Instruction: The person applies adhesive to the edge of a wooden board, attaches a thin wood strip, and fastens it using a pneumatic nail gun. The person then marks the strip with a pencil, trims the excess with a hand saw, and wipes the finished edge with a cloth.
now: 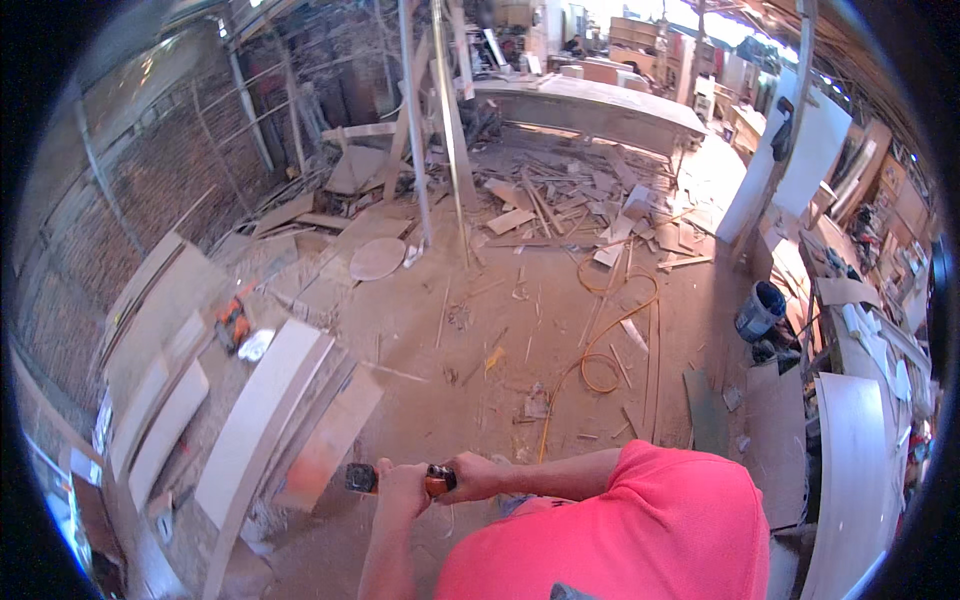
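Near the bottom centre, my left hand (pixel 402 484) is closed around a black-and-orange handheld tool (pixel 438 480), whose black end sticks out to the left. My right hand (pixel 470 474) grips the tool's other end, just right of my left hand. My red sleeve fills the lower right. Beside my hands on the left lies a board with an orange smear (pixel 325 440), next to several long, curved white panels (pixel 262 410). Farther back among them sits an orange-and-black power tool (pixel 233 323). The tool's exact kind and much of my fingers are hard to make out.
A yellow hose (pixel 600 370) snakes across the dusty floor. A bucket (pixel 759 310) stands at right beside leaning sheets (pixel 850 470). Wood scraps (pixel 545 205) lie before a long bench (pixel 590 92). Metal poles (pixel 420 200) rise in the middle; a person (pixel 573 45) is far back.
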### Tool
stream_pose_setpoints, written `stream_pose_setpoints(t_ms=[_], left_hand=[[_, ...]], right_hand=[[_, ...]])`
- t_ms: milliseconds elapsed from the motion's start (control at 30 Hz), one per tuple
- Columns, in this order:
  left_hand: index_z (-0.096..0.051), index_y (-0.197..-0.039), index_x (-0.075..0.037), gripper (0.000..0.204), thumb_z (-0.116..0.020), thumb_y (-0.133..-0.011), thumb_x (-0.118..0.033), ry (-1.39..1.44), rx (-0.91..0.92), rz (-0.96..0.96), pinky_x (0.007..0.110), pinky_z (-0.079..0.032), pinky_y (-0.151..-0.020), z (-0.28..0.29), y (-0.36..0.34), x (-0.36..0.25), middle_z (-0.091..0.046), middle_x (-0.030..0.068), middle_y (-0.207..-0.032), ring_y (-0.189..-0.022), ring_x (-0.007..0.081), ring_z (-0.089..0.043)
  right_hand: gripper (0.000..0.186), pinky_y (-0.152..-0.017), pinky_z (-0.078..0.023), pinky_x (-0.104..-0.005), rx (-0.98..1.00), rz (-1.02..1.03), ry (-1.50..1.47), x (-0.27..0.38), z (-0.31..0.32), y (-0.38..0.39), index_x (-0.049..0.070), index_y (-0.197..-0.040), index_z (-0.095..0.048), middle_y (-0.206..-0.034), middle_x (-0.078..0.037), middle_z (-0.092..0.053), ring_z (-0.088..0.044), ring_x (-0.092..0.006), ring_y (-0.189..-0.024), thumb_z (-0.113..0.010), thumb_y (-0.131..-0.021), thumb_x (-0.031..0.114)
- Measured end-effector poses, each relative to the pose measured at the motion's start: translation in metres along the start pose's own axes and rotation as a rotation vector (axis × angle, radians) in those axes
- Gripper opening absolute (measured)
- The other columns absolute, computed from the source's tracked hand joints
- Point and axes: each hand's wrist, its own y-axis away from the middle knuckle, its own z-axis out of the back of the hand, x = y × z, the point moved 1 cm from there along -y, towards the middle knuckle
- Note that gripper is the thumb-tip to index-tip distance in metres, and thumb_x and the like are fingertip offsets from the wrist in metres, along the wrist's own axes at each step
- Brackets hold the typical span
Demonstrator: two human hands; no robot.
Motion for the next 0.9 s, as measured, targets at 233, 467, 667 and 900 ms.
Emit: stream_pose_setpoints(t_ms=[233, 467, 667, 900], left_hand=[[-0.066, -0.093, -0.007, 0.01, -0.067, -0.083, -0.005, 0.319, -0.946, 0.01, 0.043, -0.042, -0.083, 0.047, -0.066, 0.002, -0.06, 0.0092, -0.08, -0.082, 0.0305, -0.062], [-0.064, -0.1, -0.004, 0.027, -0.065, -0.105, -0.031, 1.596, -0.395, 0.307, 0.029, -0.045, -0.067, 0.045, -0.171, 0.024, -0.062, 0.0013, -0.095, -0.082, 0.0107, -0.059], [-0.061, -0.11, -0.002, 0.027, -0.073, -0.1, -0.024, 1.808, -0.37, 0.3, 0.031, -0.053, -0.078, 0.055, -0.222, 0.046, -0.065, 0.0047, -0.097, -0.088, 0.0147, -0.064], [-0.062, -0.104, -0.003, 0.016, -0.071, -0.091, -0.007, 1.874, -0.047, 0.459, 0.036, -0.054, -0.065, 0.039, -0.24, 0.12, -0.066, 0.006, -0.084, -0.072, 0.0202, -0.066]], right_hand=[[0.046, -0.064, -0.05, -0.0407, -0.259, -0.099, -0.288, 0.0, 0.096, -0.058, 0.003, -0.093, -0.069, -0.069, -0.008, -0.063, -0.061, -0.0202, -0.065, -0.086, -0.08, 0.043], [0.045, -0.071, -0.055, -0.0419, -0.75, 0.124, -0.102, 0.002, 0.129, -0.105, 0.005, -0.11, -0.073, -0.086, -0.016, -0.071, -0.071, -0.032, -0.077, -0.086, -0.081, 0.037], [0.049, -0.075, -0.058, -0.0452, -0.932, 0.138, 0.036, 0.012, 0.103, -0.141, 0.005, -0.118, -0.072, -0.096, -0.017, -0.074, -0.073, -0.0381, -0.086, -0.084, -0.081, 0.035], [0.05, -0.078, -0.057, -0.0457, -0.84, -0.033, 0.001, 0.055, 0.09, -0.145, 0.007, -0.121, -0.068, -0.096, -0.017, -0.073, -0.071, -0.0418, -0.088, -0.077, -0.09, 0.045]])
